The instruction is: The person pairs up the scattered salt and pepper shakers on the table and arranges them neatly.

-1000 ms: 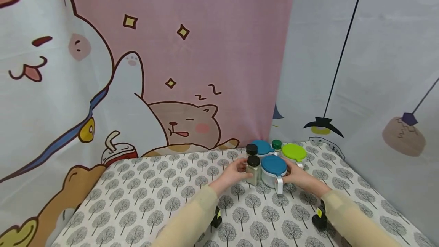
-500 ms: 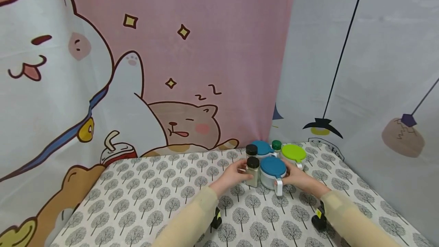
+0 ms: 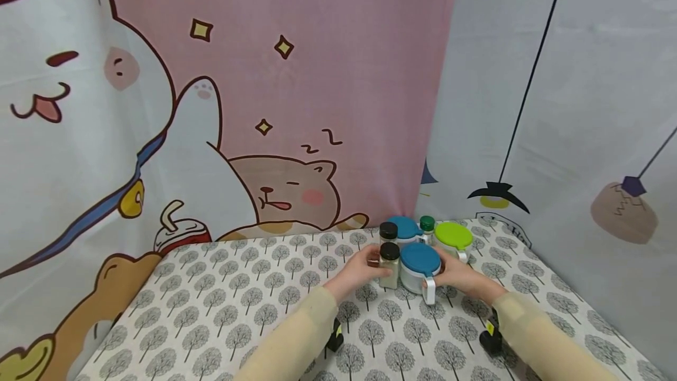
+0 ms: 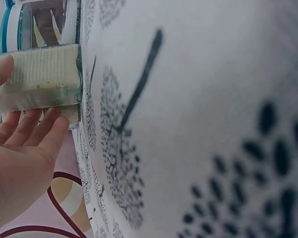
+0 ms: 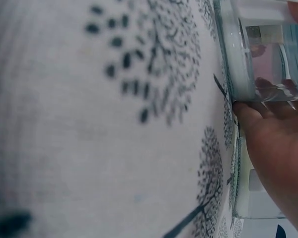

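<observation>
My left hand (image 3: 362, 269) holds a square glass spice jar (image 3: 389, 251) with a black lid and pale contents. In the left wrist view its thumb lies on one side of the jar (image 4: 42, 74) and the fingers on the other. Beside it, my right hand (image 3: 461, 272) grips a clear seasoning pot (image 3: 420, 258) with a blue lid and white handle. The right wrist view shows the pot's glass wall (image 5: 273, 59) against the fingers, which are partly hidden. Both containers stand upright, close together, on or just over the tree-print cloth.
Right behind stand another black-lidded jar (image 3: 388, 231), a second blue-lidded pot (image 3: 405, 228), a green-capped jar (image 3: 426, 223) and a lime-lidded pot (image 3: 453, 235). Printed curtains (image 3: 344, 75) rise at the cloth's (image 3: 254, 298) back and right edges.
The held jar and blue-lidded pot have shifted slightly toward me and to the left, with both hands staying on them. The containers behind have not visibly moved.
</observation>
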The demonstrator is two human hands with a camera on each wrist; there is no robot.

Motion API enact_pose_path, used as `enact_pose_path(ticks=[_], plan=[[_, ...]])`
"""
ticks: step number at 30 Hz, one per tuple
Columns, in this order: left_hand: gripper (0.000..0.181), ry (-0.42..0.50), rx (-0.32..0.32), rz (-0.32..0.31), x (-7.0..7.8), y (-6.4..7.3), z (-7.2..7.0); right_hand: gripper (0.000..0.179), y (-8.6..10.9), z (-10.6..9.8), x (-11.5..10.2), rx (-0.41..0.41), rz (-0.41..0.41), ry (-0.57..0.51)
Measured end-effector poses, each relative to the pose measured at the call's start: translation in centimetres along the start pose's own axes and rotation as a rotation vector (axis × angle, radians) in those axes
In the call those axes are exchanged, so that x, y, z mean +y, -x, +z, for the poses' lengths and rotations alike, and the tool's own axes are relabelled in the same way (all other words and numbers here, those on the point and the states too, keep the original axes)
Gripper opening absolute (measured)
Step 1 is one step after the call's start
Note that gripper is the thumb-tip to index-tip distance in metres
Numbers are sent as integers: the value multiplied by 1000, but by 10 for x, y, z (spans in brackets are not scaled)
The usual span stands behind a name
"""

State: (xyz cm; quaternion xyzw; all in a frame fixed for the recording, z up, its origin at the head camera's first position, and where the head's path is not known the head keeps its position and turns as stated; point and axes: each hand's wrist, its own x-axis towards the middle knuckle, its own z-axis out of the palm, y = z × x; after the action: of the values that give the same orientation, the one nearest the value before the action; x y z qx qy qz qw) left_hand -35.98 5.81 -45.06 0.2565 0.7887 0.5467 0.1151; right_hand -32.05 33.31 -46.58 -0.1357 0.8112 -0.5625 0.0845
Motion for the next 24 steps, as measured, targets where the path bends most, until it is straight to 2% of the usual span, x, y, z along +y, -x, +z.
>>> enact_pose_path(ticks=[5,14,19,24], plan=[[46,1,-12,9,3,1,0,98,0,-1,-4,19,3,43],[47,-6,1,9,3,2,-2,95,0,0,-7,16,-16,57],[48,23,0,7,4,5,-5,95,3,2,-8,28,-35,62],[46,54,30,21,9,8,-9,98,7,2,-12,20,-59,50]])
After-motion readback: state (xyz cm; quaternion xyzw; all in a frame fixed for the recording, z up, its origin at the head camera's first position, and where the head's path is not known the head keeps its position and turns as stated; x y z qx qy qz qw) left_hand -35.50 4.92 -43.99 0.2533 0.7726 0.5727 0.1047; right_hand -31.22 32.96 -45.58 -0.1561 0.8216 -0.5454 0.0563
